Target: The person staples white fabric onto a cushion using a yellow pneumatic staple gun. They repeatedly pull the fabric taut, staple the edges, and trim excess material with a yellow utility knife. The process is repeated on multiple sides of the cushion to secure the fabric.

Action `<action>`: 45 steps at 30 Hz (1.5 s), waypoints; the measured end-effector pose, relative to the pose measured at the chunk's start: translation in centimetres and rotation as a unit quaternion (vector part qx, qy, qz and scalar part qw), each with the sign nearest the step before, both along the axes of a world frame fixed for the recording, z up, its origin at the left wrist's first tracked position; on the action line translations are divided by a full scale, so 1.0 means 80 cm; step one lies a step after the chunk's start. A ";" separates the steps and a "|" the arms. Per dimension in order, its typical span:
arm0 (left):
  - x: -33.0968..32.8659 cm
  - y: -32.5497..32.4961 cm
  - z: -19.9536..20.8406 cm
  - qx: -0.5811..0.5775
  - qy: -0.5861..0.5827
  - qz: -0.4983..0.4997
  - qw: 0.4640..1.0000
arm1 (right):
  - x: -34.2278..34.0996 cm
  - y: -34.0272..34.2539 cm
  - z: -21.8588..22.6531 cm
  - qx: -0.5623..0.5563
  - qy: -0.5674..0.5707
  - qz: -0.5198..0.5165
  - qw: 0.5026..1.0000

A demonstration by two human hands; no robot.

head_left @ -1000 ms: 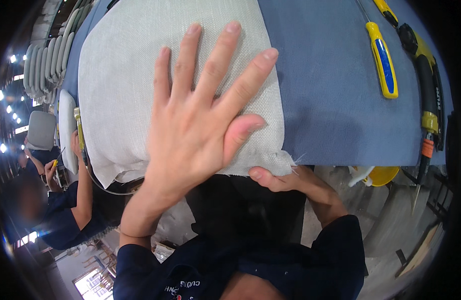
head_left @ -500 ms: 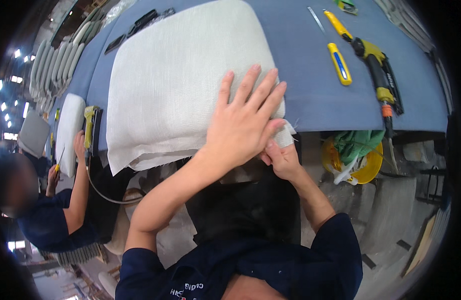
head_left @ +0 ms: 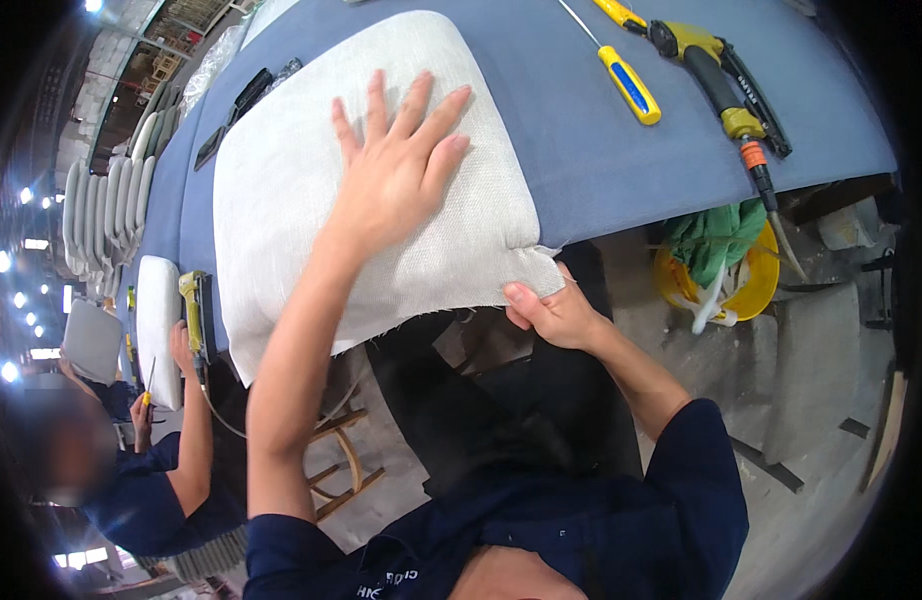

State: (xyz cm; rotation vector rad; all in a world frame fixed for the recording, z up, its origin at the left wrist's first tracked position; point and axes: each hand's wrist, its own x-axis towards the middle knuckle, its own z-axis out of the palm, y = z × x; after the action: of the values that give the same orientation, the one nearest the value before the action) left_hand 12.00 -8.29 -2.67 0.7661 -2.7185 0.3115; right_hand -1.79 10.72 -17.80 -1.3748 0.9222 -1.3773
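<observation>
A seat cushion covered in off-white woven fabric [head_left: 291,200] lies on the blue-covered table, its frayed fabric edge hanging over the front. My left hand [head_left: 391,185] rests flat on top of it, fingers spread. At the cushion's near right corner my right hand [head_left: 561,312] pinches the loose fabric edge between thumb and fingers. A small fold of fabric sticks out just above that hand. To the right lie a screwdriver with a yellow and blue handle [head_left: 631,88] and a yellow and black staple gun [head_left: 716,75] with an air hose.
Below the table's right edge hangs a yellow bucket [head_left: 756,290] with green cloth [head_left: 716,240]. At left a co-worker [head_left: 151,490] holds a screwdriver by another white cushion [head_left: 159,330] and a staple gun [head_left: 194,310]. Stacked cushions [head_left: 106,215] stand behind. Black strips [head_left: 246,95] lie at the table's back.
My left hand has moved left and away from the corner, onto the middle of the cushion. My right hand keeps its pinch, with the fabric edge now spread out. The view has shifted.
</observation>
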 end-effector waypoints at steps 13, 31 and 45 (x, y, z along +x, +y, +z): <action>-0.026 0.117 -0.022 0.013 -0.010 0.114 0.993 | -0.011 -0.017 -0.039 0.024 -0.024 0.071 0.997; 0.005 -0.016 0.027 0.088 -0.130 -0.115 0.981 | 0.001 0.007 0.006 0.107 -0.082 0.029 0.990; -0.025 0.052 0.044 0.147 -0.234 0.007 0.961 | -0.032 -0.019 -0.025 0.103 -0.055 0.166 0.979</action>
State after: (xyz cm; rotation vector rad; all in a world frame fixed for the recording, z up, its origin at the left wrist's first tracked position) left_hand 9.99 -4.10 0.84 0.8816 -3.2586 0.0962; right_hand -4.36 9.19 -19.80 -1.2172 0.7042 -1.0614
